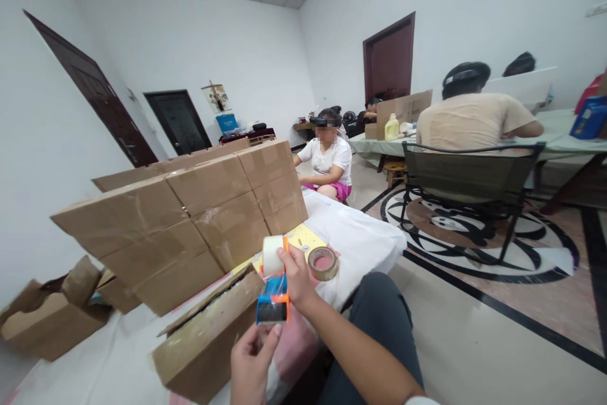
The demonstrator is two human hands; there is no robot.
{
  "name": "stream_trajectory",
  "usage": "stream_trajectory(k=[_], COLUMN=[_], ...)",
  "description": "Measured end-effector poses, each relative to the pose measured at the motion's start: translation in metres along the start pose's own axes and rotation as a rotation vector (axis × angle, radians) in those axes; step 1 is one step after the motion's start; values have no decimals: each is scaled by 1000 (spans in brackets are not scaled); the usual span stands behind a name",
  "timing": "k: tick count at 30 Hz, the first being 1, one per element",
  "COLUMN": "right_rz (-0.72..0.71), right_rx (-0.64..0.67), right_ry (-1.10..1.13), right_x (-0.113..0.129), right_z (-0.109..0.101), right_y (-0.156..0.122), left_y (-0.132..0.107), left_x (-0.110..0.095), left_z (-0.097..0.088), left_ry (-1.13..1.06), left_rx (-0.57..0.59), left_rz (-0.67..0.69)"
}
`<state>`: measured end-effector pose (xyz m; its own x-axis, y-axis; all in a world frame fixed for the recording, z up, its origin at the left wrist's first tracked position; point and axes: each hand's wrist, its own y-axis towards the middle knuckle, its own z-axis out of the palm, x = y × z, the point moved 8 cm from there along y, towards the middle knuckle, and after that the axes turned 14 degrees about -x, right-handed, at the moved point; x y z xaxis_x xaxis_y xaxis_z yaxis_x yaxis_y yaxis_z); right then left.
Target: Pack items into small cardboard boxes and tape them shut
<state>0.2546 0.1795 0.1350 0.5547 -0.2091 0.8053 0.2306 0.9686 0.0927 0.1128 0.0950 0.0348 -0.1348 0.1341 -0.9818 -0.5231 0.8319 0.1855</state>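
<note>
My right hand point(298, 275) is closed around a tape dispenser point(272, 291) with a blue body and orange side parts. A wide roll of pale tape point(272, 256) sits at its upper end. My left hand point(253, 361) pinches at the dispenser's dark lower end, thumb and forefinger together; whether a tape end lies between them is too small to see. Just right of my right hand, a brown tape roll point(323, 263) rests on the table. A cardboard box point(208, 342) with its near top edges parted lies left of my hands.
Brown cartons point(199, 215) stand stacked like a wall across the white-covered table point(365, 228). Torn open cardboard point(52, 323) lies at far left. Beyond the table sits a person point(329, 165) in white. Another person point(474, 117) sits on a chair point(469, 171) at the right.
</note>
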Motion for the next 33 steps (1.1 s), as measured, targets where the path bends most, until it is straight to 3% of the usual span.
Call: stream_trajectory(k=[4, 13, 17, 21, 29, 33], right_rz=[66, 10, -34, 19, 22, 28], right_rx=[-22, 17, 22, 22, -92, -27], right_ry=[16, -37, -57, -33, -56, -49], right_x=[-11, -12, -11, -13, -21, -21], right_z=[0, 0, -1, -2, -17, -15], right_y=[-2, -8, -5, -3, 2, 3], left_y=[-1, -7, -10, -12, -11, -14], left_x=[0, -6, -5, 0, 9, 0], left_z=[-6, -10, -9, -5, -3, -1], left_ry=[-29, 25, -23, -115, -117, -63], left_rx=[-34, -31, -44, -27, -9, -2], left_rz=[-3, 63, 37, -9, 21, 78])
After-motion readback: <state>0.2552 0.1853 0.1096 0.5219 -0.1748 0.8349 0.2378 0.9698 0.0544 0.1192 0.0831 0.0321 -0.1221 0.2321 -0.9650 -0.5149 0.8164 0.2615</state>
